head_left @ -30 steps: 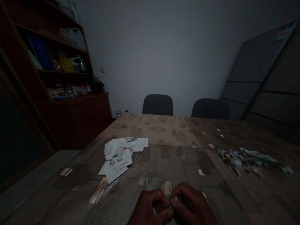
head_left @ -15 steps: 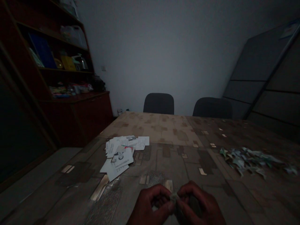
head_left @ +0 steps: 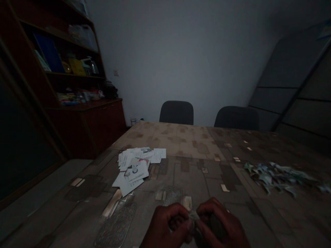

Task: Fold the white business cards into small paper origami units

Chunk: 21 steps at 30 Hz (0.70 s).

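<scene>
The patterned worktop (head_left: pixel 176 175) stretches between printed white cards (head_left: pixel 134 170) and a crumpled-paper pile (head_left: pixel 279 175) to its far edge; nearer, left hand (head_left: pixel 167 222) and right hand (head_left: pixel 223 222) pinch a small pale scrap (head_left: pixel 193 215) between their fingertips.

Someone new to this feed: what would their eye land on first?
Probably the loose pile of white printed cards, bright on the left of the dim, patterned table. Next, the left hand and right hand at bottom centre, pinching a small pale piece. Then the pale greenish, jagged heap on the right.
</scene>
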Tool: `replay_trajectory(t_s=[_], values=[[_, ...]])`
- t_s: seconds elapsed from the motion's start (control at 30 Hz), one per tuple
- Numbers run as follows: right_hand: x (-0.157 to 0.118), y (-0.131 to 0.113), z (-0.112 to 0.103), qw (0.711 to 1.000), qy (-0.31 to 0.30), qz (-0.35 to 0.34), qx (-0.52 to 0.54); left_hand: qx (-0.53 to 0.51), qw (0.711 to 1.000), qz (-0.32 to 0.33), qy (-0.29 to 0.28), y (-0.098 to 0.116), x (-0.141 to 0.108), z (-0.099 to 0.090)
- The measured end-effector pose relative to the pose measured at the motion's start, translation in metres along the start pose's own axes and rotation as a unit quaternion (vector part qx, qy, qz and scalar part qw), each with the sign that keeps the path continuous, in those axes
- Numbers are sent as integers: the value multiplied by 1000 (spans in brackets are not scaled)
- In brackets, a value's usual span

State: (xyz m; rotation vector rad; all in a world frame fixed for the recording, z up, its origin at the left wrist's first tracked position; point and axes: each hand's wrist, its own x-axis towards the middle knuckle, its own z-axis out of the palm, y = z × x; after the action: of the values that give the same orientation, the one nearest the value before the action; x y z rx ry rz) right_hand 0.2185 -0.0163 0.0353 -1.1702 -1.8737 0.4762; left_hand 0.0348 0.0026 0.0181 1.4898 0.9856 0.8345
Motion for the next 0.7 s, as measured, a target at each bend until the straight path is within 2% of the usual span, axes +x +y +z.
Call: replay_trajectory(t_s=[0.07,0.17,0.37,0.5,0.6,0.7], values=[[0,1,0,1000,-2,8,5,9,1000,-5,1,0,0,1],[1,0,-1,1000,-7,8,17,43,999,21,14,3,0,0],[3,-1,-5,1000,-16,-6,22,48,997,34,42,9,1,-3],[0,0,-5,1000,-19,7,13,54,997,44,10,2,0,-3],[-1,0,-4,1000,-9,-9,-5,30,999,27,-9,-2,0,-1],[-1,1,-3,999,4,-48,-23,56,997,54,17,-1,0,0]])
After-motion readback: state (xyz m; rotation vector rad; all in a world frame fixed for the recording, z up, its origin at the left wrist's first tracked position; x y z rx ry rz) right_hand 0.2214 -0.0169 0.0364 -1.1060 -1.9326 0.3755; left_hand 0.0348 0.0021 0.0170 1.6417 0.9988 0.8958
